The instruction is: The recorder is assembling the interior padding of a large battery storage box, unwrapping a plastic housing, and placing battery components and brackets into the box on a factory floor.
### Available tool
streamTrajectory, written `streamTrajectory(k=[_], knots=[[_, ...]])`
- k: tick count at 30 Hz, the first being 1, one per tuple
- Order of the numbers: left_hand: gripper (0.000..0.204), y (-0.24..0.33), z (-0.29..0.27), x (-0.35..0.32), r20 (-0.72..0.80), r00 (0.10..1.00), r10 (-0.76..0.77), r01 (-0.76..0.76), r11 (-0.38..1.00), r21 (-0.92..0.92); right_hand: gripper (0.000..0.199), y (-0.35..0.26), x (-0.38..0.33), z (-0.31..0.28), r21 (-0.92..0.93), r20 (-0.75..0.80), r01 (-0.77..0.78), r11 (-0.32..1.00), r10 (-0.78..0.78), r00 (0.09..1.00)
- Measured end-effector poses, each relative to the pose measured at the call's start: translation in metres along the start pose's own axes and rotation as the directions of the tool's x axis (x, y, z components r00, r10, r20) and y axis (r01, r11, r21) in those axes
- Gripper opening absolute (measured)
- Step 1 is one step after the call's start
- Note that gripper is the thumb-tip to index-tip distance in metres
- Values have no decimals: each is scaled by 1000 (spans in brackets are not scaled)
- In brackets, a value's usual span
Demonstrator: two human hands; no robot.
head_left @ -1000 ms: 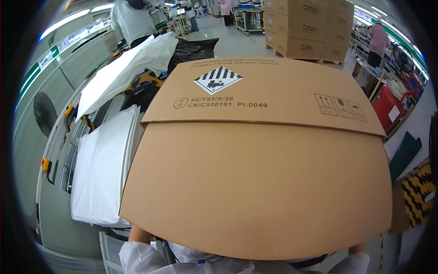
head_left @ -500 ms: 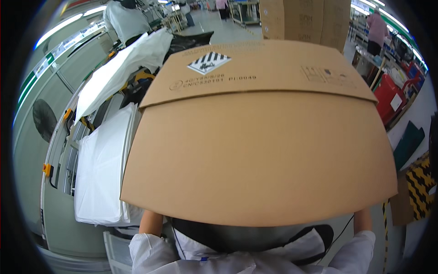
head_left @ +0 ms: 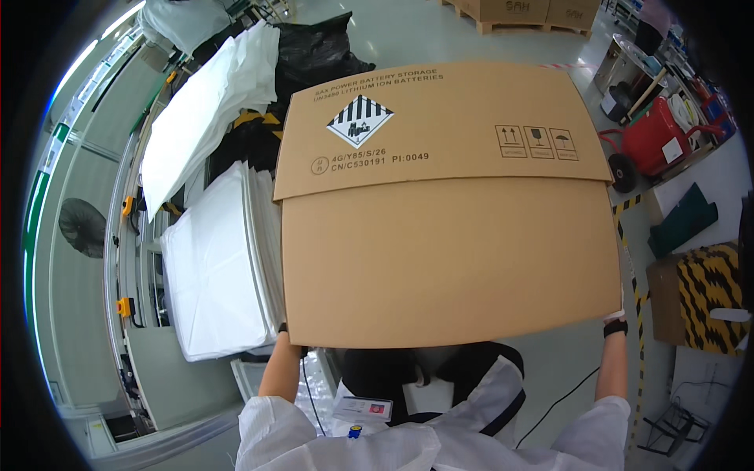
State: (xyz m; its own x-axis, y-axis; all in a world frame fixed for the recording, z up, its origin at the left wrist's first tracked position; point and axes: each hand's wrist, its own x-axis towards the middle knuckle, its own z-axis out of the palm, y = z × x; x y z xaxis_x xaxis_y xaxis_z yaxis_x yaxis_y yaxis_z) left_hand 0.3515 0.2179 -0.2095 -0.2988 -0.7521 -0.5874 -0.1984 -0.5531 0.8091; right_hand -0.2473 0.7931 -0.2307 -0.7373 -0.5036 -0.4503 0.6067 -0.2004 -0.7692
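Note:
A large brown cardboard box fills the middle of the view in front of my body. Its upper panel carries a striped diamond label and handling symbols, and overlaps the plain lower panel along a raised edge. At the box's lower left corner, my left hand holds it, the fingers hidden behind the cardboard. My right hand grips the lower right side; only a small part shows above a black wristband, and its fingers are mostly hidden. Both forearms reach forward in white sleeves.
White foam-like sheets stand stacked left of the box, with more white sheeting and a black plastic bag beyond. A red wheeled machine and a black-and-yellow taped carton stand right. Palletised cartons are at the back.
The box has moved away from my body and looks smaller, its printed panel facing me more squarely. My forearms show more, and the view has tilted down.

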Motion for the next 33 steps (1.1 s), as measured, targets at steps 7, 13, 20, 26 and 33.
streamTrajectory(k=[7,13,20,26,33], knots=[[49,-1,8,-140,122,949,-290,314,860,-401,53,-16,-116,-12,-95,-170,-160,983,142,975],[43,-42,-32,-239,47,990,-136,136,991,7,52,29,-226,-106,-184,-194,-265,947,229,954],[46,-123,-80,-310,18,993,-119,114,980,165,68,44,-320,-90,-300,-444,-219,928,67,893],[56,-169,-77,-438,-62,996,71,-45,939,341,79,53,-377,-99,-491,-475,-293,821,30,879],[57,-255,-75,-539,-198,979,52,-15,983,182,74,56,-428,-99,-653,-505,-252,714,-163,848]])
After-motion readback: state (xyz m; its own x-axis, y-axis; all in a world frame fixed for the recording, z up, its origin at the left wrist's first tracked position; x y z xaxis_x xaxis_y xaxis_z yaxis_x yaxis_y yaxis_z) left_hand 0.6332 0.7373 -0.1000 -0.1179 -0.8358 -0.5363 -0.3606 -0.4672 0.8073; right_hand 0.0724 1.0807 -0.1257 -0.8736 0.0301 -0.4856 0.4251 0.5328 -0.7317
